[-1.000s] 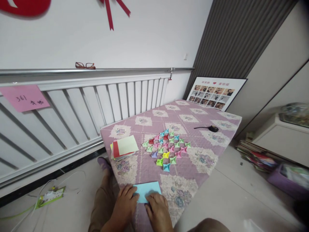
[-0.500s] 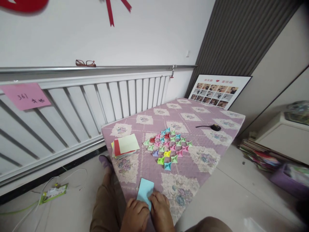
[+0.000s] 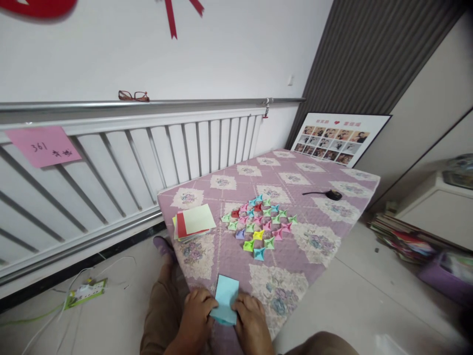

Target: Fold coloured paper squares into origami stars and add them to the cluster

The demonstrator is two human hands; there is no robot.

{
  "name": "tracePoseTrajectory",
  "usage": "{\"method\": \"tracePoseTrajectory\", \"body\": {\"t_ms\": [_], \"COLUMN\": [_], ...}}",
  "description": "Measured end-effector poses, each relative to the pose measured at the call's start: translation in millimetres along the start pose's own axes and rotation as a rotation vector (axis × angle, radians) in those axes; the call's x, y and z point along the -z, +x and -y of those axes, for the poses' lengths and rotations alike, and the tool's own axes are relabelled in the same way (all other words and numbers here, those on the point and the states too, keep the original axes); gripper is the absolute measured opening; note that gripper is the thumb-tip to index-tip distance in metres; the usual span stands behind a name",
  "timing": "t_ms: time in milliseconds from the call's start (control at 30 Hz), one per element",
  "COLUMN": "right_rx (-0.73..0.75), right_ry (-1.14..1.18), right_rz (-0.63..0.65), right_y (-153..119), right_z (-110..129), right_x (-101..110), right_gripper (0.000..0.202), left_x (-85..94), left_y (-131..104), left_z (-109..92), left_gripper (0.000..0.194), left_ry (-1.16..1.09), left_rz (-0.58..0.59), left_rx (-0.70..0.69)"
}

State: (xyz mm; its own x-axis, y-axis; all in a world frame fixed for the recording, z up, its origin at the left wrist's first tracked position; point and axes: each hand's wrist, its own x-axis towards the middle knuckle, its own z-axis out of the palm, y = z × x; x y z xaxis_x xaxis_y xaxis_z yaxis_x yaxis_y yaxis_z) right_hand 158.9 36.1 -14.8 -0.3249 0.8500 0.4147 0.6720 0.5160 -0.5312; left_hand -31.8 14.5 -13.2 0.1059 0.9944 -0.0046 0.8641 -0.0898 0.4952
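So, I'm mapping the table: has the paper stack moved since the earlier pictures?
No: the stack overlaps the same flower patch on the cloth; only the whole view has shifted slightly.

Looks forward and down from head height, along the table covered in purple, floral-patterned cloth [image 3: 229, 259]. Takes in the bare left hand [image 3: 199, 310] and bare right hand [image 3: 253, 318] nearest, at bottom centre; white slatted radiator [image 3: 170, 148] leftward; grey ribbed wall panel [image 3: 354, 64] beyond, upper right.
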Motion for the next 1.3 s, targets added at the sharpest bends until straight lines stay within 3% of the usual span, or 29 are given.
{"method": "tracePoseTrajectory", "body": {"t_ms": [233,500,700,1300], "right_rx": [-0.035,-0.094,-0.126,-0.133], "right_ry": [-0.130,-0.230,-0.257,-0.296], "right_rz": [0.032,-0.028,0.011,0.023], "right_y": [2,9,14,17], "right_z": [1,-7,-7,-8], "right_x": [3,-6,-5,-5], "right_gripper": [0.011,0.027,0.022,0.014], "left_x": [10.0,18.1,21.6,21.8], "left_y": [19,30,34,35], "left_z": [-9,-19,-26,-30], "left_gripper": [0.014,0.024,0.026,0.021], "left_ry": [0.032,0.127,0.171,0.230], "left_rz": [0.052,0.051,0.084,0.082], "left_rx": [0.130,0.144,0.208,0.190]}}
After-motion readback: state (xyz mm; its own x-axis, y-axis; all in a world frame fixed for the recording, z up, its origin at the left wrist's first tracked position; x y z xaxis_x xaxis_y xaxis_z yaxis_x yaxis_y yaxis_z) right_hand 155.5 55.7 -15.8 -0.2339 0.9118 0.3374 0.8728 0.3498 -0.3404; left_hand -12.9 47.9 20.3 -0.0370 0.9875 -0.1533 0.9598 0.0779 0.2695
